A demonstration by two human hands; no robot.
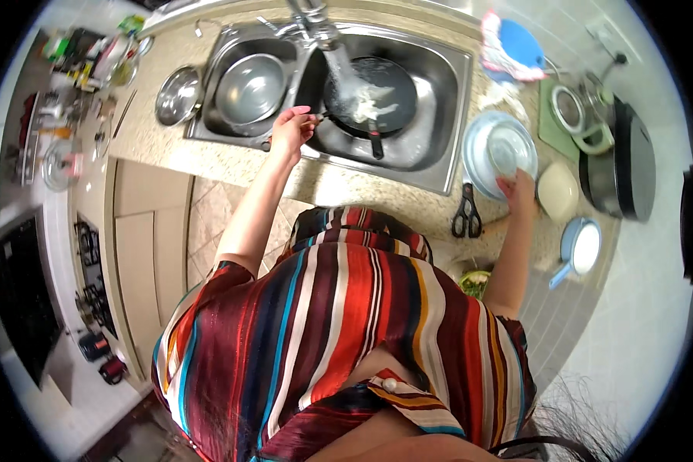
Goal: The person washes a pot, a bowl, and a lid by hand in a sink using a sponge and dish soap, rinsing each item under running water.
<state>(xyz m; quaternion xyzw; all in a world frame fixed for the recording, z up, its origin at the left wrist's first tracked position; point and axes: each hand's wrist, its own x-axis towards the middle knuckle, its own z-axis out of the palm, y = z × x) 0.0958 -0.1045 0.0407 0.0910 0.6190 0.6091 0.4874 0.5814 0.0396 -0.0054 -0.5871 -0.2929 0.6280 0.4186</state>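
Note:
My left hand point(293, 130) is over the divider of the steel double sink point(462, 115), fingers curled near a small dark piece that I cannot make out. Water runs from the faucet point(325, 36) into a black frying pan point(401, 86) in the right basin. In the pan's stream lies a pale, blurred thing, and a utensil's black and red handle point(375, 144) sticks out over the rim. My right hand point(517, 187) grips the near rim of a clear glass bowl point(508, 147) on stacked pale blue dishes point(476, 153), right of the sink.
A metal bowl point(251, 89) sits in the left basin, another point(179, 97) beside it. Black-handled scissors point(466, 216), a cream bowl point(558, 190), a small blue-handled pan point(580, 248) and a large dark pot point(603, 179) are on the right counter. A blue container point(520, 43) with a cloth stands behind.

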